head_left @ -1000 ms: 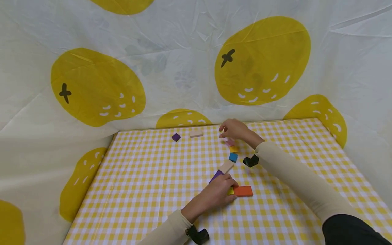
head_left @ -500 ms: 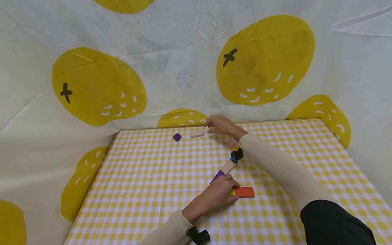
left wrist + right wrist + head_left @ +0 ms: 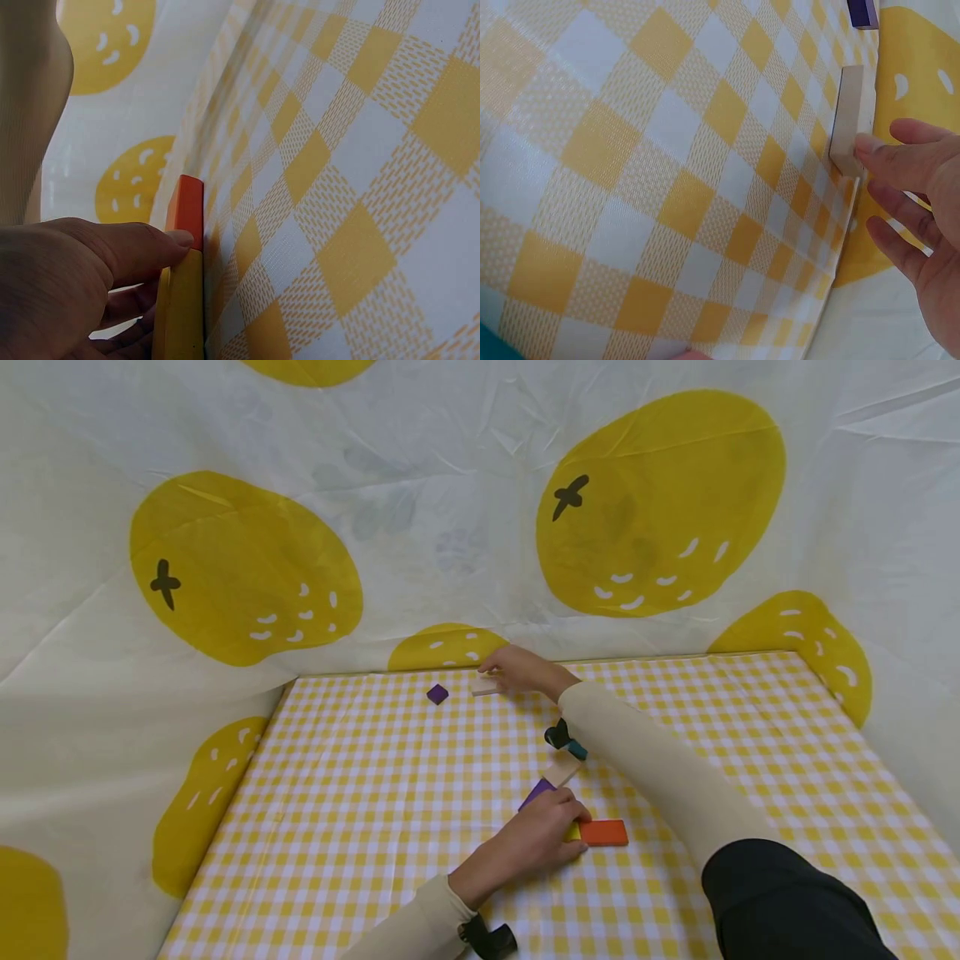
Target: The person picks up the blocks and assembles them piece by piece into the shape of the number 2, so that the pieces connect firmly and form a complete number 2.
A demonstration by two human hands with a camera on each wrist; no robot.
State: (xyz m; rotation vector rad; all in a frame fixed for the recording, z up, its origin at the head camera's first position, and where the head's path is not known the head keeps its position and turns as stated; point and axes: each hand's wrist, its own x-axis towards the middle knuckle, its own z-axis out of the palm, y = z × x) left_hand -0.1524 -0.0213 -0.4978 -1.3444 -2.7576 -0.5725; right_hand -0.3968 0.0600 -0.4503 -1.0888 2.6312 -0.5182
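Observation:
In the head view my left hand (image 3: 534, 833) rests at the front row of blocks. Its thumb and fingers pinch the yellow block (image 3: 180, 307), and the thumb tip lies at the joint with the orange block (image 3: 604, 832). My right hand (image 3: 521, 670) is at the table's far edge, over the right end of a plain wooden block (image 3: 849, 116). In the right wrist view its thumb tip meets that block, while the other fingers are spread apart and not closed round it. A purple diamond-shaped block (image 3: 437, 694) lies left of the wooden one.
Behind the left hand lie a purple block (image 3: 537, 792), a second wooden block (image 3: 562, 768) and a blue block (image 3: 577, 750), partly hidden by the right wrist camera (image 3: 557, 735). A checked cloth (image 3: 360, 827) covers the table. A fruit-print sheet (image 3: 450, 527) hangs behind.
My right hand has moved left along the far edge, from above the pink block to the plain wooden block. The left hand keeps its place on the yellow block.

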